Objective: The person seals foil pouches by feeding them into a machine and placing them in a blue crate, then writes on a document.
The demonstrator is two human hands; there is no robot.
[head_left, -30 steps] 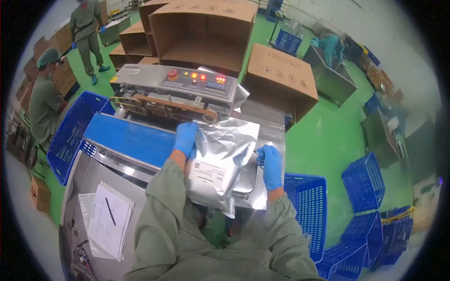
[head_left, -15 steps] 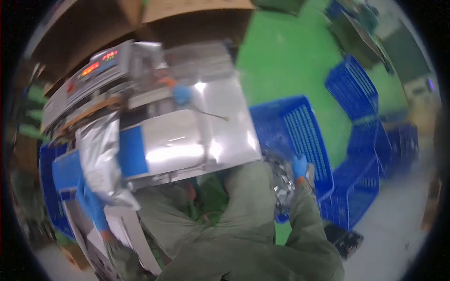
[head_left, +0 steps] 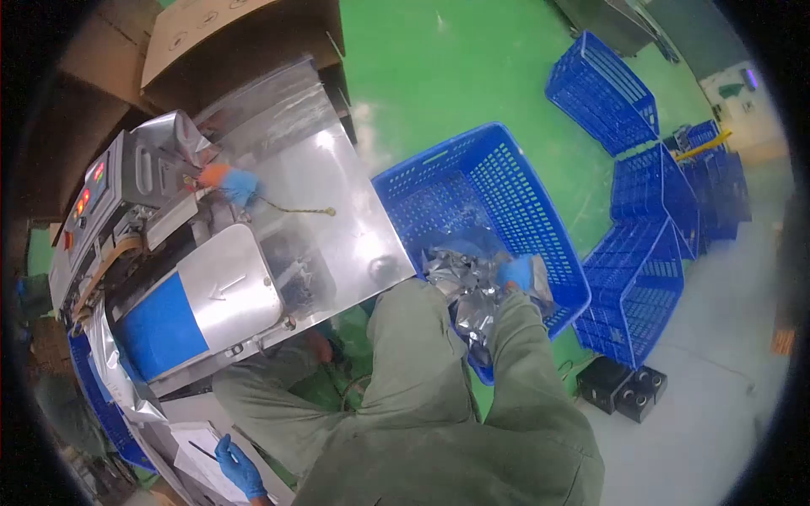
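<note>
My right hand, in a blue glove, is inside the blue plastic basket beside my right leg. Its fingers are closed around a silver pouch, and several more silver pouches lie heaped around it. At the lower left, my left hand, also gloved in blue, hovers by a white sheet of paper with its fingers apart. A dark pen lies on the sheet, close to the fingertips. A large silver bag hangs at the left end of the sealing machine.
The machine's metal table reaches to the basket. A blue-and-orange item with a cord lies on it. Cardboard boxes stand behind. More blue baskets and black equipment are on the floor at right.
My view has turned right. My left hand has come away from the large silver bag to beside the paper. My right hand stays in the basket among the pouches.
</note>
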